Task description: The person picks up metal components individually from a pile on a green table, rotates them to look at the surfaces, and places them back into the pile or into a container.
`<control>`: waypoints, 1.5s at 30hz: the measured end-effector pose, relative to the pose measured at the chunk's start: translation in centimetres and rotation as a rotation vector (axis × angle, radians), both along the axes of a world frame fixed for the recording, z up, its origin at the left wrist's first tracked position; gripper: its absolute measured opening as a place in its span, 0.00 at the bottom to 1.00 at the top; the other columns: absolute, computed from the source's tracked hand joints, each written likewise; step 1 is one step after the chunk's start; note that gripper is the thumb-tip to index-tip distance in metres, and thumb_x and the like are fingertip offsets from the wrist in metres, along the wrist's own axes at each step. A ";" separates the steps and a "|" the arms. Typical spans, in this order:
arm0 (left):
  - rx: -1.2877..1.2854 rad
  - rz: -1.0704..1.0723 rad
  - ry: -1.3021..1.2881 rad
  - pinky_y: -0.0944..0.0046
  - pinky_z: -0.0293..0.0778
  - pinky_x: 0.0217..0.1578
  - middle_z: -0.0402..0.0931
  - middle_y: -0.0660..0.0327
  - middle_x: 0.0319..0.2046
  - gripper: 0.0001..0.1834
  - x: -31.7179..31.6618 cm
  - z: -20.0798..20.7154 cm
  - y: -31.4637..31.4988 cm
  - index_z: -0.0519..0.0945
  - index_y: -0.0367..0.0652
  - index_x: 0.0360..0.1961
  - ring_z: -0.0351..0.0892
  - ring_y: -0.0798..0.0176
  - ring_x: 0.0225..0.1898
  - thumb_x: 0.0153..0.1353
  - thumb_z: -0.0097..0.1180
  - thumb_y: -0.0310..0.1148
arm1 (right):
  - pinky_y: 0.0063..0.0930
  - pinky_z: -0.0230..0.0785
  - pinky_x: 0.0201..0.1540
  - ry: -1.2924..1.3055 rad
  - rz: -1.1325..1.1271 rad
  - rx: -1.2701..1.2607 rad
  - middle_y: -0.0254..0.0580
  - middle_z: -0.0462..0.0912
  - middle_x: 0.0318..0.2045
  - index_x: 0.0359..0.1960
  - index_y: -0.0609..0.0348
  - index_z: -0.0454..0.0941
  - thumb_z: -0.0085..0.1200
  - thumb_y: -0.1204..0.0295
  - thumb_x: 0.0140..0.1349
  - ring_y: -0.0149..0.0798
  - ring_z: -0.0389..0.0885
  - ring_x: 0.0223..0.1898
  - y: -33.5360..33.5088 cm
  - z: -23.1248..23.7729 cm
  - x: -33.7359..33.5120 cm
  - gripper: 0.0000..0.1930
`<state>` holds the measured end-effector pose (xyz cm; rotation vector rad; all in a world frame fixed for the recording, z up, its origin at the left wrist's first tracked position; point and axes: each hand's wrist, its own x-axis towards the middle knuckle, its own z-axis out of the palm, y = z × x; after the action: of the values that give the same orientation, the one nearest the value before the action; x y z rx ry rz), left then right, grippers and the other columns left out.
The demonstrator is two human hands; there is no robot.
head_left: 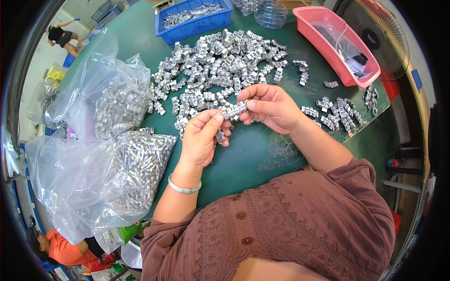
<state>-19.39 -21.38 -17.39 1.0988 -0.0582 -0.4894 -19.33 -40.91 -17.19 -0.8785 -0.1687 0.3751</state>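
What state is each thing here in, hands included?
Left hand: pinching a metal piece
Right hand: pinching it too
Metal piece: held between both hands
Metal pile: loosely heaped
Upper plastic bag: partly filled
Lower plastic bag: partly filled
Blue bin: open, holding metal parts
Pink basket: open, contents showing
Fan: can't tell whether running

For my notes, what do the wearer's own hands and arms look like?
The left hand has a pale, rounded bangle at its wrist; the right hand has none. Both are ungloved. Plain brown sleeves stop well short of them.
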 end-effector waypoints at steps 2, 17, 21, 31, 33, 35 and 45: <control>-0.044 0.010 0.012 0.73 0.69 0.17 0.74 0.61 0.23 0.08 -0.1 -0.1 0.0 0.74 0.38 0.33 0.72 0.70 0.22 0.58 0.48 0.31 | 0.26 0.72 0.34 0.010 -0.003 -0.004 0.39 0.76 0.30 0.39 0.65 0.71 0.47 0.79 0.56 0.33 0.77 0.31 0.0 0.0 -0.1 0.09; -0.119 -0.049 0.075 0.71 0.72 0.21 0.74 0.59 0.28 0.09 0.1 0.2 -0.4 0.72 0.39 0.39 0.74 0.68 0.25 0.59 0.47 0.31 | 0.23 0.69 0.39 -0.514 -0.203 -0.390 0.40 0.77 0.34 0.41 0.64 0.72 0.48 0.84 0.52 0.33 0.76 0.36 1.0 0.2 -0.8 0.13; -0.207 -0.054 0.043 0.67 0.75 0.27 0.73 0.57 0.34 0.11 0.3 -0.3 -0.4 0.70 0.39 0.43 0.75 0.65 0.31 0.59 0.44 0.30 | 0.25 0.68 0.37 -0.812 -0.196 -0.677 0.41 0.76 0.36 0.38 0.61 0.73 0.54 0.81 0.47 0.34 0.76 0.37 0.3 1.1 -0.4 0.13; -0.392 -0.063 0.213 0.58 0.77 0.34 0.71 0.56 0.32 0.10 0.2 -0.7 -0.1 0.70 0.39 0.37 0.75 0.55 0.37 0.59 0.41 0.34 | 0.36 0.68 0.35 -0.426 -0.288 -2.254 0.46 0.74 0.28 0.34 0.57 0.72 0.53 0.70 0.48 0.47 0.75 0.33 -9.4 2.3 1.0 0.11; -0.328 -0.060 0.205 0.61 0.76 0.29 0.71 0.57 0.30 0.08 0.3 -0.5 -0.3 0.71 0.39 0.35 0.75 0.57 0.34 0.58 0.44 0.32 | 0.36 0.68 0.35 -0.380 -0.264 -2.232 0.47 0.74 0.28 0.34 0.57 0.72 0.53 0.70 0.48 0.47 0.75 0.33 -9.8 2.0 1.1 0.11; -0.315 -0.067 0.204 0.63 0.75 0.26 0.71 0.58 0.30 0.08 0.1 -0.6 -0.3 0.71 0.39 0.35 0.75 0.59 0.32 0.57 0.44 0.31 | 0.37 0.68 0.37 -0.441 -0.328 -2.200 0.48 0.75 0.28 0.34 0.57 0.71 0.51 0.72 0.49 0.47 0.76 0.34 -9.9 1.0 1.0 0.09; -0.059 -0.085 0.124 0.71 0.67 0.20 0.71 0.62 0.28 0.09 -0.3 0.3 -1.0 0.72 0.39 0.37 0.70 0.68 0.26 0.57 0.47 0.30 | 0.18 0.65 0.31 -0.337 -0.285 -1.020 0.33 0.74 0.26 0.36 0.62 0.74 0.53 0.79 0.47 0.23 0.69 0.27 -4.8 2.1 -0.7 0.12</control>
<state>-19.72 -22.35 -17.10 1.0087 -0.0107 -0.6278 -20.05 -45.76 -15.06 -1.9496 -0.1562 0.0121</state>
